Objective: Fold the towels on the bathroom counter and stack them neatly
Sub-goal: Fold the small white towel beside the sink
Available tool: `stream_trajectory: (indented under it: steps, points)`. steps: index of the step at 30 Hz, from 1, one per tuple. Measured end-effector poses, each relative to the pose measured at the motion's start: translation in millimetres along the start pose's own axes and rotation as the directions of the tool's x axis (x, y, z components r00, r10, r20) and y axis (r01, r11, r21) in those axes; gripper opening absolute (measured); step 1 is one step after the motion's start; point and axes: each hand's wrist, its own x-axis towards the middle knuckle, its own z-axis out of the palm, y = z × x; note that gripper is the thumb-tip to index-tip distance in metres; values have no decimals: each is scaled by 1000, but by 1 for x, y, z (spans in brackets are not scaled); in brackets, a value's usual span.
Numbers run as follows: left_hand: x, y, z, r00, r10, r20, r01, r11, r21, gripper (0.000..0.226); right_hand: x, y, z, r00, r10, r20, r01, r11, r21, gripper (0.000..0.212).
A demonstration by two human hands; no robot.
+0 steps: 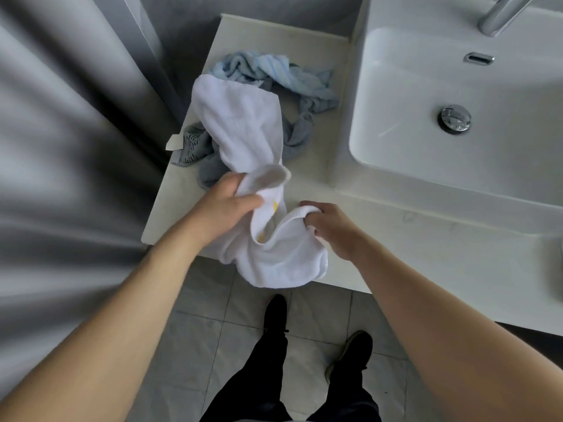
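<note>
Both hands [227, 205] [330, 229] grip white towel [243, 123].

left hand [227, 202] grips white towel [243, 129] | right hand [330, 228] grips same | counter [396, 239] beneath

Fluffy terry-cloth white towel [246, 126] — glossy ceramic sink [426, 95], polished metal drain plug [454, 118], smooth stone-like counter [396, 239].

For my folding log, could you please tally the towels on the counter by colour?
White towel: 1, gripped by the left hand and right hand
Light blue towel: 1
Grey towel: 1
Total: 3
</note>
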Motion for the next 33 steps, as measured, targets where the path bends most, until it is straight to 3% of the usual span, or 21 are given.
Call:
stream_trajectory:
  steps: [3,6,9,12,15,18,20,22,24,26,28,29,31,33]
  points:
    - [34,-13,20,1000,-21,-23,28,930,367,32,14,-1,14,998,47,34,-47,999,5,38]
    - [54,-32,29,991,-26,-130,86,871,483,45,22,-5,26,993,102,60,-99,994,-42,33]
    - [59,-36,22,986,-64,-155,120,913,391,30,21,-8,35,992,121,31,-118,990,-72,13]
    - [52,-31,12,991,-65,-117,95,959,266,8,17,-3,34,993,119,23,-116,990,-77,10]
    - [28,-23,-4,985,-57,-165,45,996,-77,12,6,4,13,991,124,-42,-126,991,-50,17]
    - [-9,-37,-21,973,-186,-138,110,896,-430,11,-18,20,-25,978,122,-168,-140,985,-97,17]
    - [-27,-55,-18,930,-333,-159,250,885,-392,5,-31,32,-45,960,153,-233,-200,960,-194,18]
    - [-31,-66,0,882,-418,-217,397,908,-135,14,-35,37,-49,956,205,-210,-272,887,-373,18]
    - [-25,-65,19,881,-325,-343,403,896,188,29,-31,32,-40,970,172,-172,-239,810,-535,22]
    - [-22,-49,29,893,-9,-449,225,874,430,29,-22,19,-27,990,9,-144,-94,797,-597,26]
    - [-14,-42,30,842,368,-394,-46,777,628,23,-10,6,-13,995,-89,-44,43,785,-618,21]
    - [-8,-42,29,836,452,-311,-148,731,666,21,-4,1,-6,996,-93,9,79,791,-606,23]
    - [5,-47,29,882,442,-165,-252,737,627,16,6,-6,8,995,-76,69,102,827,-553,35]
    - [12,-51,30,918,368,-149,-227,794,563,10,13,-9,17,994,-97,54,111,830,-547,37]
